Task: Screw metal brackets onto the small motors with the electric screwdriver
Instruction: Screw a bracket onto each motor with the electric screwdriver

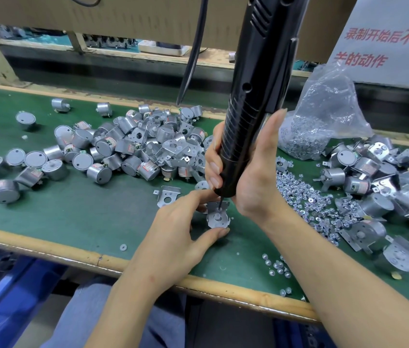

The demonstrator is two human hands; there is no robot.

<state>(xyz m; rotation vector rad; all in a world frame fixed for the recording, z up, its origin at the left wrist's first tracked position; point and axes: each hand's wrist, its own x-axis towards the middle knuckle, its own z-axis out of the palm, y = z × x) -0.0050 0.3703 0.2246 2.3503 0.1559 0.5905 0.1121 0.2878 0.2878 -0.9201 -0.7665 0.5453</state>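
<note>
A small motor with a metal bracket (218, 217) on top stands on the green table (85, 212) near the front edge. My left hand (178, 237) pinches it between thumb and forefinger. My right hand (243, 172) grips the black electric screwdriver (251, 96), which stands almost upright. Its bit touches the bracket's far side. A loose bracket (167, 195) lies just left of the held motor.
A heap of motors and brackets (135, 144) lies at centre left. A clear bag of screws (321, 121) stands at the right, with loose screws (304, 199) spread before it. More bracketed motors (379, 187) pile up far right. A blue bin (5, 297) sits below the table.
</note>
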